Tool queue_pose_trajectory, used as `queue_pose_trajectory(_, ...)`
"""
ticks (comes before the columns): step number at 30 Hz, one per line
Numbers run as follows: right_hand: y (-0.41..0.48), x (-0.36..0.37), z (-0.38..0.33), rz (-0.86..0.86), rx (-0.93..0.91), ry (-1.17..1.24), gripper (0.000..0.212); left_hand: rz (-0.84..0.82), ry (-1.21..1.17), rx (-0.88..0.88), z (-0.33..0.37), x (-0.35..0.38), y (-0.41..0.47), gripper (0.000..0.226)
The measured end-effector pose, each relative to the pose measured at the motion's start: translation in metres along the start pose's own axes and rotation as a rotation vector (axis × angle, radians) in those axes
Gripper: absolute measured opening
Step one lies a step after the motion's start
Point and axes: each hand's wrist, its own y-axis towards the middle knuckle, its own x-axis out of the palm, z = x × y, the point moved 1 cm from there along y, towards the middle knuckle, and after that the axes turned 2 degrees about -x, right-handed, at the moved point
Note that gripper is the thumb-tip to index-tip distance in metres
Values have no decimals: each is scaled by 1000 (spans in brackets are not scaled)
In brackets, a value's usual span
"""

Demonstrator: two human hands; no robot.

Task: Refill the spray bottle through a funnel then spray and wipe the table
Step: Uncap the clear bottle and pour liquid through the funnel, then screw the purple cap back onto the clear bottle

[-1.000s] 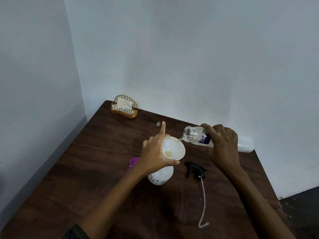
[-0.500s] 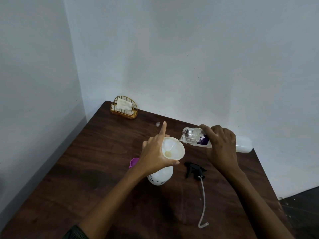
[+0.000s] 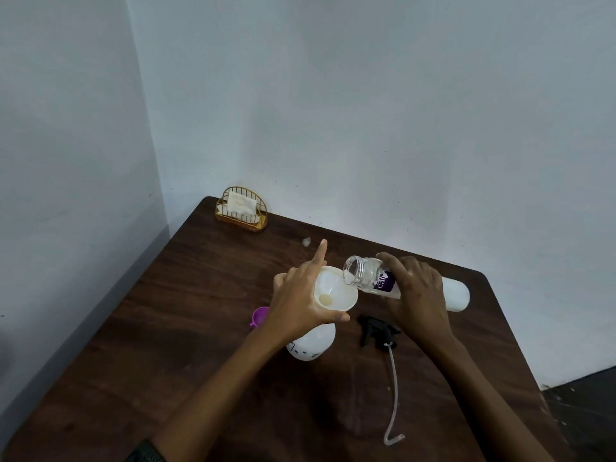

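Head view: left hand tight around funnel atop spray bottle, right hand around tilted clear bottle, liquid in funnel.

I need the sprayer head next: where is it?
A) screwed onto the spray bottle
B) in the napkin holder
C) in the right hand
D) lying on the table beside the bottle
D: the sprayer head lies on the table beside the spray bottle, tube attached.

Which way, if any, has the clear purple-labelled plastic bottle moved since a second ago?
Yes. Against the black trigger sprayer, the clear bottle tipped left and down; its mouth now overlaps the rim of the white funnel.
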Motion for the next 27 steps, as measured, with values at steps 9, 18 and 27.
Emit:
queue_pose_trajectory(9,-1,-8,1,-172,332,668,65,-16,18,19,-3,-1,-1,120)
queue_pose_trajectory(18,1,-19,23,-124,575,1076,64,412,-392,-63,-35,-15,6,40)
queue_pose_trajectory(27,5,-16,24,-89,644,1235,73,-454,300,-395,-113,30,-9,90)
